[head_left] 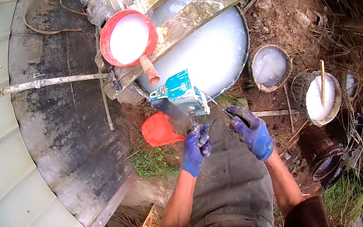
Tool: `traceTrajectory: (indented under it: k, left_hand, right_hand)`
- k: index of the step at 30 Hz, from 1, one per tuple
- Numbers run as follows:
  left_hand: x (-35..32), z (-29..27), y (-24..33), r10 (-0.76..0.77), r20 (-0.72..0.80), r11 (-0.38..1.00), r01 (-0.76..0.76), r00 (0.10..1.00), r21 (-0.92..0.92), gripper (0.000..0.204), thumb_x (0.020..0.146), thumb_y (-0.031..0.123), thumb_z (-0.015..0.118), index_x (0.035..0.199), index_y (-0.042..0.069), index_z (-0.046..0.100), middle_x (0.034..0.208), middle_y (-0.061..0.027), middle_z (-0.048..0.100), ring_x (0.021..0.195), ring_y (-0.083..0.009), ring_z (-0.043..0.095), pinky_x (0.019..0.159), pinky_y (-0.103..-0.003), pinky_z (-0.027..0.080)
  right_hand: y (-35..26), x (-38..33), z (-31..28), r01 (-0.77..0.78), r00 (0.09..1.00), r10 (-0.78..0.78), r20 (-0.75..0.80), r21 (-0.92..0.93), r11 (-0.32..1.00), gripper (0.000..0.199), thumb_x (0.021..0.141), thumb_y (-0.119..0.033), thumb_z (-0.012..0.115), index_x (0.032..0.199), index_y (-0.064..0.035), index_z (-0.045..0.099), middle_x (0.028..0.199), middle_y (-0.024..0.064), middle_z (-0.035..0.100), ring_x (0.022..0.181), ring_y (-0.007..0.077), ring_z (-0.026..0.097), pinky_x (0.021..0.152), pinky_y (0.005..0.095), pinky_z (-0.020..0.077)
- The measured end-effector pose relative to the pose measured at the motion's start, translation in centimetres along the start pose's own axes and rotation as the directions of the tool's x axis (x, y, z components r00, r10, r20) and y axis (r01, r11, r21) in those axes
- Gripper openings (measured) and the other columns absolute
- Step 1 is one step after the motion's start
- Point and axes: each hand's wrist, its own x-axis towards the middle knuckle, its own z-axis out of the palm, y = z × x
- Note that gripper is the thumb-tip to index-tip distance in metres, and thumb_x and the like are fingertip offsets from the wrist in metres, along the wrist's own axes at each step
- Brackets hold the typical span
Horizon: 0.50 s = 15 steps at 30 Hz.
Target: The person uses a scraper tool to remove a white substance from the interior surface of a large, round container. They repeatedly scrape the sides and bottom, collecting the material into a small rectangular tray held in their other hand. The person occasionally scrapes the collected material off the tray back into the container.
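My left hand point(196, 147), in a blue-purple glove, is closed round the short handle of a teal box-shaped plastic scoop point(179, 85) smeared with white. A dark flat blade point(167, 108) lies against the scoop's near left side; what it joins to is unclear. My right hand point(251, 132), gloved alike, grips a thin metal tool point(216, 102) that slants up toward the scoop's right edge; its exact kind does not show. Beyond both hands stands a wide round tub point(248, 37) of milky white liquid, the scoop over its near rim.
Two weathered planks point(216, 2) cross the tub, and a red long-handled dipper point(107, 42) of white liquid rests there. To the right stand a small bucket point(258, 84) and another pot point(299, 91) with a stick in it. A red-orange plastic piece point(158, 130) lies on the ground. A dark sheet point(77, 124) covers the left.
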Motion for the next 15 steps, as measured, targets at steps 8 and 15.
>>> traceTrajectory:
  k: [8,15]
  left_hand:
    - [2.3,-0.3,0.1,-0.05,-0.07,0.984,0.062,0.996,0.169,0.037,0.101,0.036,0.051,0.12,0.008,0.066,0.082,-0.0022,0.067,0.061,-0.0178,0.064,0.055,-0.035,0.056]
    - [3.2,0.4,-0.1,0.033,-0.215,0.967,0.023,0.976,0.254,0.02,0.096,0.028,0.064,0.096,0.008,0.065,0.065,-0.0015,0.056,0.045,-0.0142,0.052,0.041,-0.033,0.044]
  right_hand:
    - [1.4,-0.5,0.8,-0.169,0.986,0.168,0.01,0.073,0.983,0.034,0.099,-0.016,0.058,0.13,-0.0068,0.064,0.095,0.0042,0.07,0.08,0.006,0.057,0.074,0.0245,0.0497]
    - [-3.0,0.1,-3.0,0.046,0.995,-0.01,0.096,-0.38,0.924,0.033,0.094,-0.019,0.065,0.125,-0.0072,0.067,0.115,0.0183,0.071,0.104,0.0288,0.07,0.088,0.0357,0.0537]
